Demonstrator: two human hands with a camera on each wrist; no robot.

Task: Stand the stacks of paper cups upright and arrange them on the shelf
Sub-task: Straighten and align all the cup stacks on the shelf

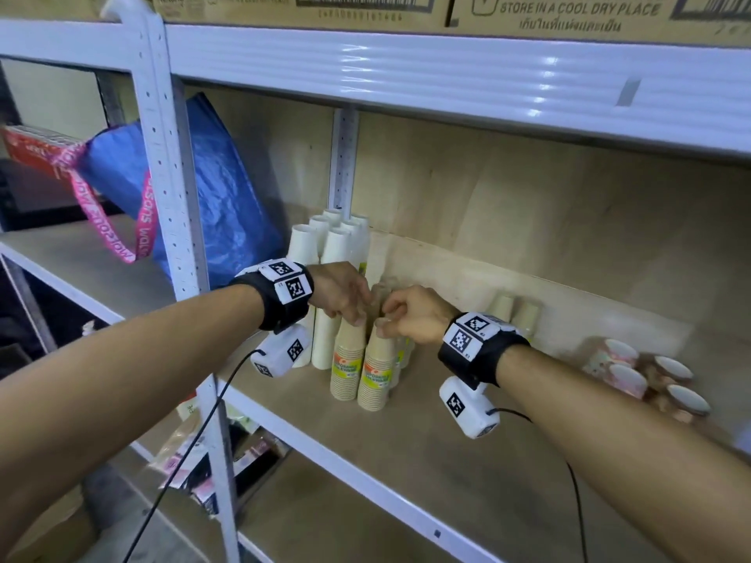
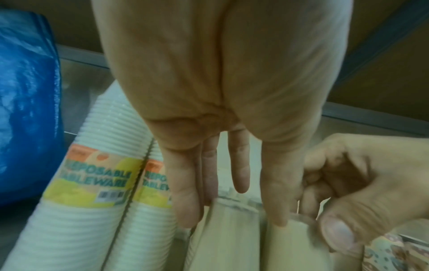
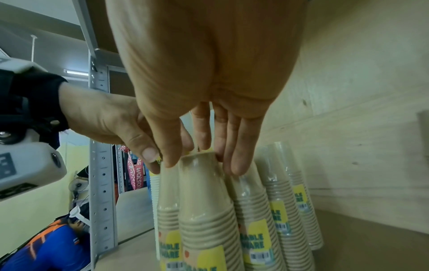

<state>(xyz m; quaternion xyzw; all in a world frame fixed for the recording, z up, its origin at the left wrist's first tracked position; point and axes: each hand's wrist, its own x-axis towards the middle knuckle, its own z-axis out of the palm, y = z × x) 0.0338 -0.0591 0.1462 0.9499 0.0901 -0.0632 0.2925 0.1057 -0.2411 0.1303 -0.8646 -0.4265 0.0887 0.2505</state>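
Note:
Two brown paper-cup stacks stand upright side by side near the shelf's front: the left stack (image 1: 345,361) and the right stack (image 1: 376,373). My left hand (image 1: 349,304) reaches down onto the left stack, its thumb and fingers (image 2: 185,201) straddling that stack's top (image 2: 220,231). My right hand (image 1: 392,316) pinches the top of the right stack (image 3: 204,201) between thumb and fingers (image 3: 239,161). More brown stacks (image 3: 276,210) stand just behind. White cup stacks (image 1: 325,245) stand upright at the back left. Patterned cup stacks (image 1: 642,375) lie on their sides at the right.
A blue bag (image 1: 219,197) leans against the shelf post (image 1: 162,164) to the left of the cups. Two more brown stacks (image 1: 514,314) sit by the back wall. The wooden shelf board (image 1: 426,453) runs between the brown stacks and the patterned ones. Cardboard boxes (image 1: 365,10) sit on the shelf above.

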